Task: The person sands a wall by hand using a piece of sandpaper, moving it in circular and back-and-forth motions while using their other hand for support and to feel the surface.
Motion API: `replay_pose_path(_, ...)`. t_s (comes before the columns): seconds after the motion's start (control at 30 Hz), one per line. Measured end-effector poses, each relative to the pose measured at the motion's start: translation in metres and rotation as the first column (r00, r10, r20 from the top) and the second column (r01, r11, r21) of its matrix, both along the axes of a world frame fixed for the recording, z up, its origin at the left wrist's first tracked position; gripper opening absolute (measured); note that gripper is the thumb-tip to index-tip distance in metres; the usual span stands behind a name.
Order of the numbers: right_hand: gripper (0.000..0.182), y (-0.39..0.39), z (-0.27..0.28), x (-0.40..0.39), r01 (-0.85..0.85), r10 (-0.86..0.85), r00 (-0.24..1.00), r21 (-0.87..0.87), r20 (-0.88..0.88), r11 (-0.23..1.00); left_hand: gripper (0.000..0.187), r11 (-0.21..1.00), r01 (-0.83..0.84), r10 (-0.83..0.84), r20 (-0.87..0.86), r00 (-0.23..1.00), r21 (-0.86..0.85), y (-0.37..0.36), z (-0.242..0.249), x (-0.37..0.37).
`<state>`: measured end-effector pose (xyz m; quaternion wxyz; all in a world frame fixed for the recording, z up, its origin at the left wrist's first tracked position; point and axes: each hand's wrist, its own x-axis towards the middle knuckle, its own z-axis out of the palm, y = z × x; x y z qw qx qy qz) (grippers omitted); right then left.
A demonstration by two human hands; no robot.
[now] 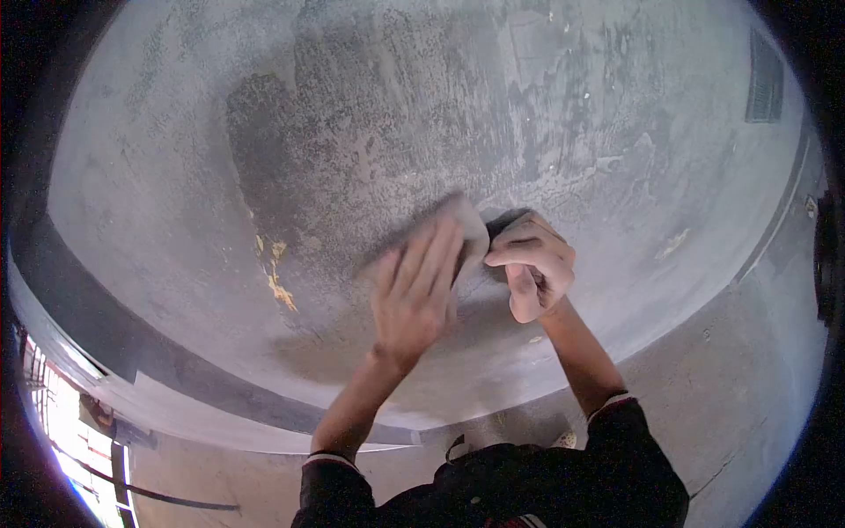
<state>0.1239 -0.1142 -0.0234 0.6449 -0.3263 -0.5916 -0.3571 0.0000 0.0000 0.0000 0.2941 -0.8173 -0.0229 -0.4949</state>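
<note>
A grey wall surface [352,158] with rough, patchy texture fills most of the view. Flat against it lies my left hand [418,286], fingers extended and slightly blurred, over a pale flat sheet or pad [469,231] whose edge shows beyond the fingertips. To the right, my right hand [535,264] is curled close to the wall, near the pad's right edge. What its fingers hold, if anything, is hidden. Yellow marks [278,275] show on the wall left of my left hand.
A dark vent-like panel [765,77] is at the upper right. A bright barred window [66,431] appears at the lower left, with a dark strip or cable [180,500] beside it. Concrete floor [704,396] shows at the lower right, and a dark round object [826,260] at the right edge.
</note>
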Motion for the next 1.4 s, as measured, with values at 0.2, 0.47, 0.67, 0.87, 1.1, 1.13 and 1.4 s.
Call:
replay_pose_path(0.2, 0.014, -0.028, 0.033, -0.047, 0.129, -0.119, 0.991, 0.209, -0.062, 0.969, 0.04, 0.986, 0.159, -0.149, 0.154, 0.977, -0.057, -0.017, 0.068, 0.003)
replay_pose_path(0.47, 0.011, -0.046, 0.051, -0.058, 0.351, -0.345, 0.914, 0.012, 0.211, 0.936, 0.04, 0.997, 0.066, -0.07, 0.176, 0.982, 0.031, -0.019, 0.083, -0.002)
replay_pose_path(0.67, 0.025, -0.029, 0.087, -0.062, 0.412, -0.401, 0.899, -0.027, 0.177, 0.911, 0.039, 0.799, 0.468, -0.47, 0.093, 0.878, -0.378, -0.013, 0.048, -0.003)
replay_pose_path(0.87, 0.074, 0.005, 0.071, -0.055, 0.693, -0.485, 0.691, -0.301, 0.536, 0.655, 0.035, 0.828, 0.469, -0.516, -0.092, 0.852, -0.307, 0.007, 0.037, -0.046)
replay_pose_path(1.1, 0.068, 0.011, 0.03, -0.045, 0.83, -0.544, 0.476, -0.148, 0.691, 0.537, 0.03, 0.951, 0.234, -0.239, -0.001, 0.971, -0.202, 0.048, -0.017, -0.097)
replay_pose_path(1.13, 0.062, 0.013, 0.039, -0.044, 0.835, -0.585, 0.403, -0.021, 0.704, 0.55, 0.03, 0.962, 0.161, -0.15, 0.067, 0.986, -0.221, 0.051, -0.025, -0.093)
replay_pose_path(1.4, 0.038, 0.0, 0.107, -0.012, 0.885, -0.87, 0.437, 0.065, 0.226, 0.462, 0.033, 0.969, 0.022, 0.04, 0.245, 0.969, -0.247, 0.057, -0.057, -0.082)
